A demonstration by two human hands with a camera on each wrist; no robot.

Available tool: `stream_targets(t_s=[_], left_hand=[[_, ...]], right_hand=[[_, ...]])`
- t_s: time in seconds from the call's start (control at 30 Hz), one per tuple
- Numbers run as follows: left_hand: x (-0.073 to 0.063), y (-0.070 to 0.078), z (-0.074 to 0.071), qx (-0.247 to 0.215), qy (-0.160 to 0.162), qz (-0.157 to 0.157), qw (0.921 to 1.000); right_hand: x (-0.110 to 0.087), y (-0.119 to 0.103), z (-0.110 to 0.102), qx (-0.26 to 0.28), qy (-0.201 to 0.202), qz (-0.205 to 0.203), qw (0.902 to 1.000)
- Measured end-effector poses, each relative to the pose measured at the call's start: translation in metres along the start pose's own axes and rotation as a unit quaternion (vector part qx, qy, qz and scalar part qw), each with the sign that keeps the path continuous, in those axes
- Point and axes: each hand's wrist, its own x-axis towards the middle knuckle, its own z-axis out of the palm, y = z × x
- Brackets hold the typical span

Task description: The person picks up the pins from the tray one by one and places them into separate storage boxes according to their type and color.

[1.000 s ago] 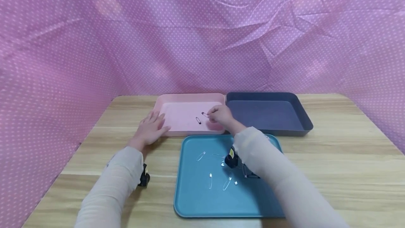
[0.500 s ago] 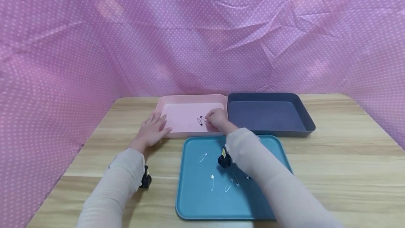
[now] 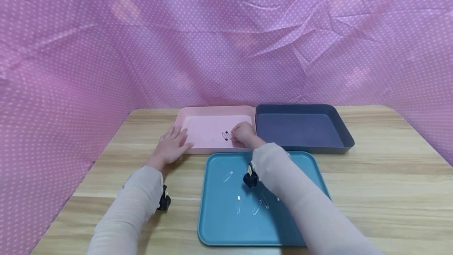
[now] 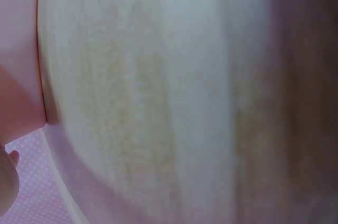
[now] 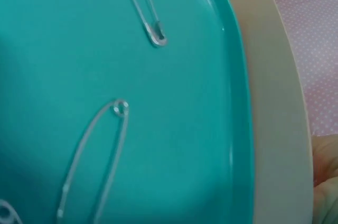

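Note:
My right hand is low inside the pink tray, its fingertips pinching one end of a black safety pin. Beside that pin lies another black safety pin on the tray floor. My left hand rests with spread fingers on the pink tray's left front corner. Nearer me, a teal tray bears several silver safety pins, partly hidden under my right forearm. The right wrist view shows a silver safety pin up close. Only a bit of fingertip shows in the left wrist view.
A dark blue tray stands to the right of the pink one, close against it. All the trays sit on a wood-grain table. A pink dotted cloth hangs behind and at both sides.
My right hand has lowered the black safety pin, turning it to lie beside the other one. The left hand stays at the tray corner. The view has shifted slightly.

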Motion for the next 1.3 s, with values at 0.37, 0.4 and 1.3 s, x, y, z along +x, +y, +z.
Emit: stream_targets(t_s=[0.37, 0.4, 1.3], left_hand=[[-0.003, 0.0, 0.003, -0.002, -0.004, -0.008, 1.0], [-0.004, 0.0, 0.003, -0.004, -0.006, -0.01, 0.9999], [-0.001, 0.002, 0.001, -0.005, -0.005, -0.008, 0.9999]], right_hand=[[-0.018, -0.006, -0.026, -0.012, -0.037, -0.087, 0.9955], [-0.02, -0.007, -0.028, -0.007, -0.042, -0.085, 0.9954], [-0.084, 0.005, -0.082, -0.005, -0.074, -0.091, 0.993]])
